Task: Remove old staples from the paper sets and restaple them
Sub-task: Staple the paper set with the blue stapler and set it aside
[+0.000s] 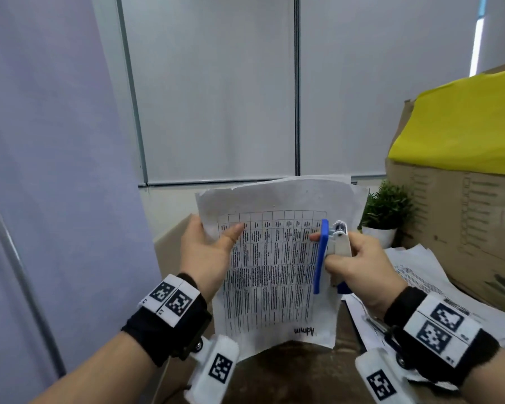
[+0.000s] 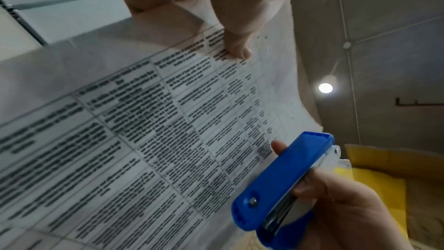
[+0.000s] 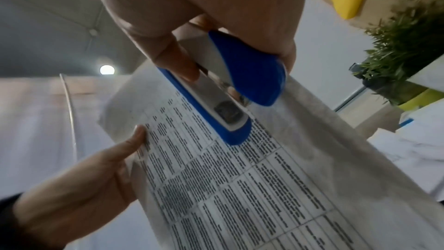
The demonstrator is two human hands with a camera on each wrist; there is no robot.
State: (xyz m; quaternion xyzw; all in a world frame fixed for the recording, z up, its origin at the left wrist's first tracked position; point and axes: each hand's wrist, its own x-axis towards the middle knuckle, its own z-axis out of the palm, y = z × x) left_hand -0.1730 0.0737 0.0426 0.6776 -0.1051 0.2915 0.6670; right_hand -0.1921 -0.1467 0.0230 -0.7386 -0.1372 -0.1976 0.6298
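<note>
I hold a paper set (image 1: 274,258) printed with a dense table upright in front of me. My left hand (image 1: 207,249) pinches its left edge, thumb (image 2: 238,48) on the printed face, fingers behind. My right hand (image 1: 359,258) grips a blue and white stapler (image 1: 330,252) against the sheet's right edge. The stapler (image 2: 286,176) stands on end with its mouth up, its blue base (image 3: 209,105) lying on the printed face and its jaws apart. The paper (image 3: 240,178) curls at the bottom. No staple is visible.
More loose printed sheets (image 1: 438,290) lie on the table at the right. Behind them stands a big cardboard box (image 1: 461,211) with yellow sheet (image 1: 461,123) on top, and a small potted plant (image 1: 385,214). A wall and blinds close off the left and back.
</note>
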